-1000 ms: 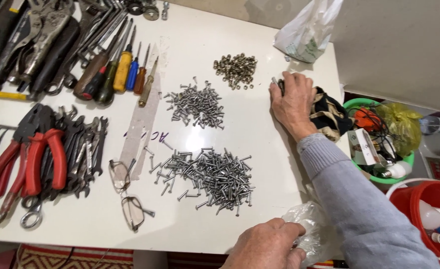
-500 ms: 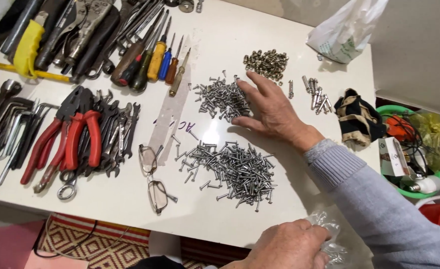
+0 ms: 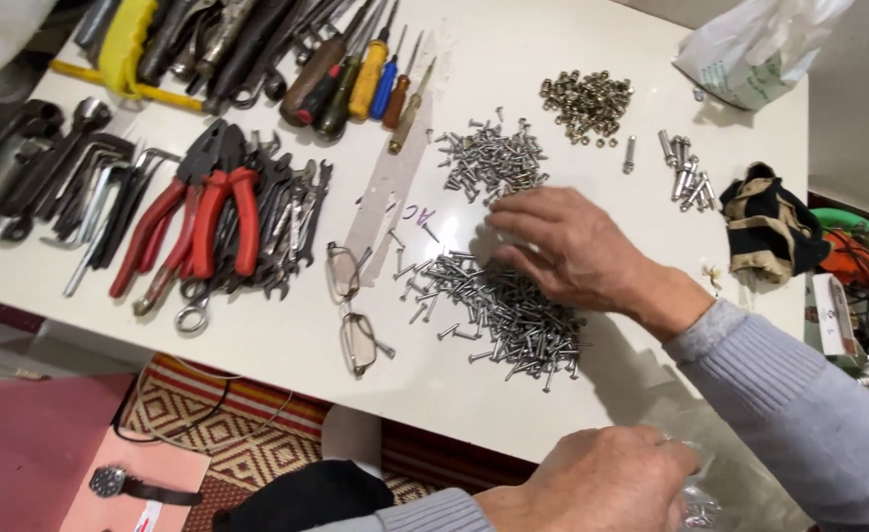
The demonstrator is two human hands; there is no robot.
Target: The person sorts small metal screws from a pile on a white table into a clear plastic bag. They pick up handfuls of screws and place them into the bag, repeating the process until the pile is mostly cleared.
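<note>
Since the frame half a second back, my right hand [image 3: 577, 251] has come down from the upper heap of short screws [image 3: 490, 158] onto the lower pile of long screws [image 3: 503, 310], and the view has swung a little left and closer.

From the head camera, that hand lies flat and spread, palm down, fingers [image 3: 513, 212] loosely extended over the top edge of the long-screw pile; I cannot tell whether it has pinched anything underneath. The pile sits near the front edge of the white table [image 3: 287, 345], right of the folded spectacles [image 3: 351, 310]. My left hand [image 3: 602, 483] is at the bottom of the frame, curled closed around a crumpled clear plastic bag [image 3: 695, 507] just off the table edge.

Farther back lie a small heap of brass nuts [image 3: 587, 99], a few anchor bolts [image 3: 685, 172] and a white plastic bag [image 3: 759, 49]. On the left I see red-handled pliers [image 3: 203, 222] among spanners, and a row of screwdrivers [image 3: 365, 84] above. A dark cloth [image 3: 769, 222] rests at the right edge.
</note>
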